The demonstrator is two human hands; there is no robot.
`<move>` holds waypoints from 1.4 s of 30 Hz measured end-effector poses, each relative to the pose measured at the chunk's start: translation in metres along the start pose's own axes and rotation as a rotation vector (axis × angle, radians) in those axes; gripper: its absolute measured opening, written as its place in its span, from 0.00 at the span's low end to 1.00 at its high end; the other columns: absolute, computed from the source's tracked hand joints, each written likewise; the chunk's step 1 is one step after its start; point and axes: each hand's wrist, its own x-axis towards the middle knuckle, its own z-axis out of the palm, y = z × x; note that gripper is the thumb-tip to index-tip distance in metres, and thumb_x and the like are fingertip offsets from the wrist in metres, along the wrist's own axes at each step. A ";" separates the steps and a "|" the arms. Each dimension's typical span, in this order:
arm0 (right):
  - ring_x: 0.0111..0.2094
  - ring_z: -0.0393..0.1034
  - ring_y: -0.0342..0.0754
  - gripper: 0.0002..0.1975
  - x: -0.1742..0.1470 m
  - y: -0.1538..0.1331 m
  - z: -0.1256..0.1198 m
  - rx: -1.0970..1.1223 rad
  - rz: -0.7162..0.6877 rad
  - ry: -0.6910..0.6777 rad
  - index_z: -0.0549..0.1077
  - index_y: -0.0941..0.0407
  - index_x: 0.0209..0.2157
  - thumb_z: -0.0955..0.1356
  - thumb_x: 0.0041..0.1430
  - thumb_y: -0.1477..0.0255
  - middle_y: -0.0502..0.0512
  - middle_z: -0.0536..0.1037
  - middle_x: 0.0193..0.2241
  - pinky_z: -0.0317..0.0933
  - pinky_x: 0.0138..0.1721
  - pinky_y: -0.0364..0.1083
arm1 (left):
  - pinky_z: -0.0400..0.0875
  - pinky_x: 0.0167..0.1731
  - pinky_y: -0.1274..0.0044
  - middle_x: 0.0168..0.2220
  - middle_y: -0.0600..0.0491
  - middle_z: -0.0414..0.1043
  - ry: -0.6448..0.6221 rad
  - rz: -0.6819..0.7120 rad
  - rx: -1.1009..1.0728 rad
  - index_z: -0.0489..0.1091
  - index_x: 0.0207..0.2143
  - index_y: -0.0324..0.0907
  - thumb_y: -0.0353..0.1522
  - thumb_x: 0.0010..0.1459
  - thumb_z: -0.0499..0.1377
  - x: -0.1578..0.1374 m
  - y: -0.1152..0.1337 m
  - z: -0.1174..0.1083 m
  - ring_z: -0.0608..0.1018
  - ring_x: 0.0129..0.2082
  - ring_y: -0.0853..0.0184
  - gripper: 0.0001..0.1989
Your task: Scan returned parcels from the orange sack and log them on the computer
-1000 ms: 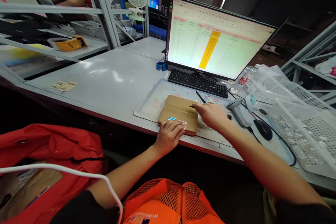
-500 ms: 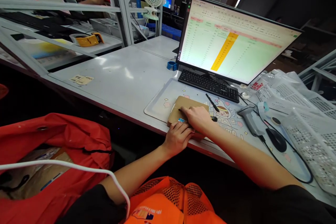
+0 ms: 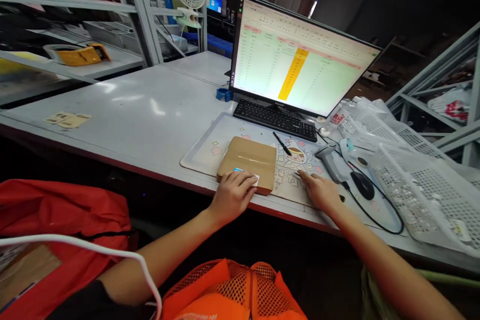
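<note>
Fingers [image 3: 240, 178] of left hand [image 3: 228, 197] together on cardboard box [image 3: 250, 154], label [image 3: 256, 180] partly hidden; right hand's [image 3: 321, 192] finger hold unclear.

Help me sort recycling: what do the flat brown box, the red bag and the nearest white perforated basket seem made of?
Flat brown box: likely cardboard, mostly matte with a glossy line across its top; plain brown faces suggest it.
Red bag: probably coated fabric, sagging in soft, faintly glossy folds.
Nearest white perforated basket: apparently plastic, given its even grid of holes; finish unclear.
</note>
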 end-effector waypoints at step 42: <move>0.41 0.79 0.54 0.31 0.047 -0.101 -0.054 0.072 -0.454 0.001 0.55 0.43 0.78 0.57 0.78 0.70 0.60 0.82 0.46 0.66 0.42 0.47 | 0.70 0.56 0.62 0.56 0.45 0.83 -0.022 0.010 0.138 0.78 0.57 0.41 0.39 0.74 0.61 -0.003 -0.016 0.000 0.81 0.58 0.53 0.15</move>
